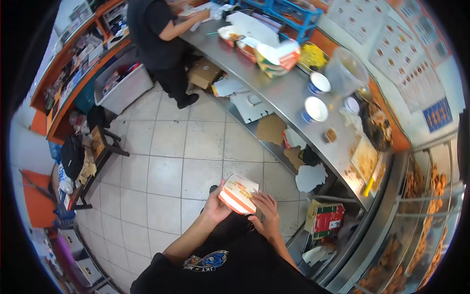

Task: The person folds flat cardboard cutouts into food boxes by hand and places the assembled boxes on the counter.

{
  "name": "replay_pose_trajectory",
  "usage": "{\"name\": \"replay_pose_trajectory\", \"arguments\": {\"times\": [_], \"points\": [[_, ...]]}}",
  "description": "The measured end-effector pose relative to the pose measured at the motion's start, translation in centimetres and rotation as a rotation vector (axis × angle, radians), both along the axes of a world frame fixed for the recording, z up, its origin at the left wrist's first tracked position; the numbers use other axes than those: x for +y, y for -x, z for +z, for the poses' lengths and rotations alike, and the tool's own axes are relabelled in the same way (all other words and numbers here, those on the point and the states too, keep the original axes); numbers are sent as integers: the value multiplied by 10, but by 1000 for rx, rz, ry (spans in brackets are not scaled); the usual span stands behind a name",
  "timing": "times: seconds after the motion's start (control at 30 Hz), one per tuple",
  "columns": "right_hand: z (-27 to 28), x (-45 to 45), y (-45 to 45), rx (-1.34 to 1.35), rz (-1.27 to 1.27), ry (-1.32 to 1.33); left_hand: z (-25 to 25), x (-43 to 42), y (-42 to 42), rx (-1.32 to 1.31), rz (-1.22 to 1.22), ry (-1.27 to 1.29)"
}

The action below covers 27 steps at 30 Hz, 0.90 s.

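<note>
Black shirt fabric (235,277) lies nearest; beyond, my left hand (214,208) cups the left side of a white-and-orange paperboard box (238,192) and my right hand (267,213) spans its right edge, both gripping it, probably to steady it, left of a grey steel counter (313,136).

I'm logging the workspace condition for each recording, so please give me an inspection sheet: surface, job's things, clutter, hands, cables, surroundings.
Surface: metal counter; crumbs and a yellow handle at the near end.
Job's things: one red-and-white box, held off the counter.
Clutter: tubs and printed cartons on the counter; loose cardboard below it.
Hands: left hand holds the box's left side; right hand touches its right side.
Cables: nothing seen.
Surroundings: another person at the counter's far end; browned food in a metal-framed case, right; tiled floor.
</note>
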State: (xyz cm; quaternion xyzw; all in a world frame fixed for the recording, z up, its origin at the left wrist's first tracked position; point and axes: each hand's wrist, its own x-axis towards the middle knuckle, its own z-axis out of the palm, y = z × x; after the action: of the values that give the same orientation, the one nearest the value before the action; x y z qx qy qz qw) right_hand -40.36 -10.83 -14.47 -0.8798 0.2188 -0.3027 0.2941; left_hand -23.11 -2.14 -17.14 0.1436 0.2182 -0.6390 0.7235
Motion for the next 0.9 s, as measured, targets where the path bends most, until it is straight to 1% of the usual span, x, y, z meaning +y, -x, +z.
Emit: {"name": "replay_pose_trajectory", "arguments": {"times": [0.03,0.13,0.17,0.2,0.23,0.3,0.33,0.4,0.43,0.47,0.5,0.53,0.57,0.6,0.63,0.67,0.7,0.73,0.77,0.8,0.83,0.87,0.9], "points": [[-4,-2,-25,-37,41,2,0,3,-21,63,33,58],[-5,-1,-102,-179,166,-30,-21,16,-70,167,107,152],[2,-5,-131,-241,194,-48,-24,20,-83,142,178,117],[6,-9,-158,-302,218,-66,-23,24,-96,243,223,149],[7,-13,-178,-290,284,-64,-21,28,-107,347,262,184],[4,-19,-215,-259,398,-57,-16,37,-137,308,275,6],[-2,-21,-229,-263,380,-90,-12,39,-148,295,274,-85],[-19,-28,-257,-271,334,-151,-3,53,-173,308,149,153],[-24,-37,-269,-169,293,-211,4,60,-186,307,78,270],[-29,-48,-280,-63,246,-271,16,66,-197,70,62,310],[-32,-57,-292,41,195,-332,18,64,-207,-287,73,-32],[-32,-67,-311,-52,219,-405,18,60,-217,-637,75,-381],[-39,-77,-322,-2,273,-525,17,53,-227,-978,66,-735],[-48,-91,-333,50,326,-643,13,25,-236,-1390,198,-891],[-59,-103,-346,98,378,-761,4,4,-249,-1278,215,-765],[-70,-115,-360,150,419,-774,-9,-16,-263,-1163,229,-639],[-78,-127,-376,88,392,-820,-25,-40,-278,-1042,240,-511],[-87,-139,-394,27,359,-861,-41,-72,-293,-1045,317,-580],[-97,-156,-411,-34,316,-900,-51,-98,-311,-1115,255,-632],[-115,-179,-422,5,372,-876,-61,-122,-327,-1178,183,-679],[-126,-198,-432,94,285,-971,-74,-145,-340,-1232,108,-722],[-137,-216,-446,180,198,-1060,-93,-170,-353,-1205,130,-760],[-149,-233,-457,272,108,-1144,-114,-189,-367,-1150,76,-760]]}}
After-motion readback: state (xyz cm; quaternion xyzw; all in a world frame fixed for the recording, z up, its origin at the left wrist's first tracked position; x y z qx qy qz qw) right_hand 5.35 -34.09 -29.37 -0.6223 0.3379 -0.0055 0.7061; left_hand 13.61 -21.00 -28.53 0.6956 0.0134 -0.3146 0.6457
